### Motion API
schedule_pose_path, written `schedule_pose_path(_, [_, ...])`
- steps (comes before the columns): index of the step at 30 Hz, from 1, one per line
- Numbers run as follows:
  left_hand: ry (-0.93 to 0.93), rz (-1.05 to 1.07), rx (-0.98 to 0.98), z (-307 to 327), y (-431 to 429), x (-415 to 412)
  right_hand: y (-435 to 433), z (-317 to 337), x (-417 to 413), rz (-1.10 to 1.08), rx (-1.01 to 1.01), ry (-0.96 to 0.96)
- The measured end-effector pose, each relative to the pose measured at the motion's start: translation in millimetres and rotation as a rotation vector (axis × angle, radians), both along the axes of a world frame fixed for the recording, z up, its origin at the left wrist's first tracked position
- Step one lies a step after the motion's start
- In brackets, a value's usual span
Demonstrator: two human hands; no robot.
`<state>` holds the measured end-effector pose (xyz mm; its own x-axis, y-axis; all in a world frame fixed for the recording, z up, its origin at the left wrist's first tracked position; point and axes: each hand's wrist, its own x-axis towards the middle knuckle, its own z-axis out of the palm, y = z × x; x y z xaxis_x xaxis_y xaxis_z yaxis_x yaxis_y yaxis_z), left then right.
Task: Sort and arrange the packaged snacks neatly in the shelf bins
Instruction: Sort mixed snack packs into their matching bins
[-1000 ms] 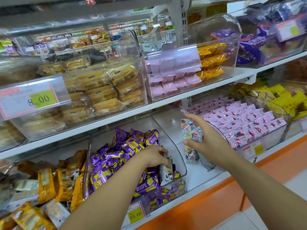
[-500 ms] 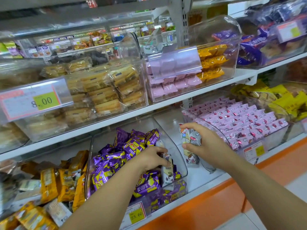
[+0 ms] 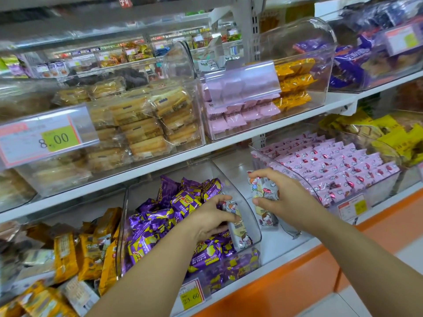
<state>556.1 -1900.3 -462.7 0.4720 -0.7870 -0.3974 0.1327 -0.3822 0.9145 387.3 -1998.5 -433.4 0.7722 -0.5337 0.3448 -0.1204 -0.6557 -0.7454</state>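
Note:
My left hand [image 3: 210, 216] reaches into the clear bin [image 3: 257, 227] of purple and yellow snack packs [image 3: 164, 216] and grips a white cartoon-printed pack [image 3: 239, 227] standing at the bin's right wall. My right hand [image 3: 281, 197] holds a small stack of the same white cartoon packs [image 3: 261, 191] over the bare shelf gap between this bin and the bin of pink packs [image 3: 338, 170], just to the right of my left hand.
Orange packs [image 3: 89, 252] fill the bin at lower left. The shelf above carries bins of wafer packs [image 3: 142, 124], pink and yellow packs [image 3: 240, 110] and purple bags [image 3: 352, 62]. Yellow packs [image 3: 393, 138] lie at far right. Price tags [image 3: 191, 296] hang on bin fronts.
My left hand has lifted the white pack a little against the bin's right wall. My right hand with its stack has shifted slightly down and left, closer to the purple bin.

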Motion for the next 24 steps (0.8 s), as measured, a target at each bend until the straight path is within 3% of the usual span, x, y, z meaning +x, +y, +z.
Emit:
schedule_pose_path(8, [0.127, 0.111, -0.128, -0.7, -3.8, -5.7, 0.3, -0.2, 1.8, -0.01, -0.046, 0.031])
schedule_pose_path(18, [-0.157, 0.012, -0.227, 41.3, 39.9, -31.3, 18.9, 17.4, -8.7, -0.001, -0.155, 0.003])
schedule_pose_path(22, [-0.505, -0.058, -0.273, 64.8, 89.8, -31.8, 49.1, 30.3, -8.4, 0.017, -0.211, -0.03])
schedule_pose_path(24, [-0.563, -0.091, -0.251, 75.1, 115.3, -31.5, 70.2, 36.3, -4.0, 0.064, -0.202, -0.017])
